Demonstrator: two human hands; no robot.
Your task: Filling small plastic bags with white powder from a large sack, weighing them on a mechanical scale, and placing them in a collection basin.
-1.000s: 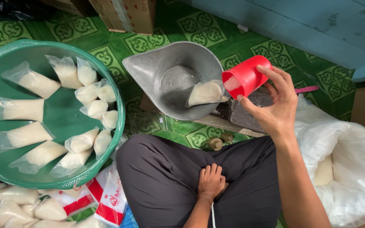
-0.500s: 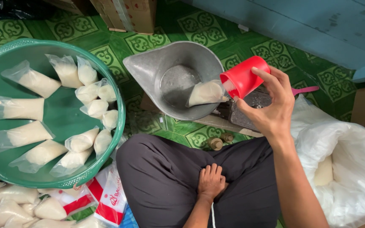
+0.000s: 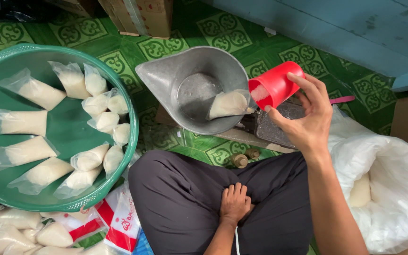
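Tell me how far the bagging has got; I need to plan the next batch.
Done: about a dozen filled bags lie in the green basin, more on the floor below it. In hand: the right hand tips a red cup toward a bag in the metal pan; the left hand rests on the lap. Left: the white sack holds more.

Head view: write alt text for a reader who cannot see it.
The right hand tips a red cup of white grains over a small clear bag lying in a metal scale pan. The left hand rests on the lap. A green basin at the left holds filled bags.
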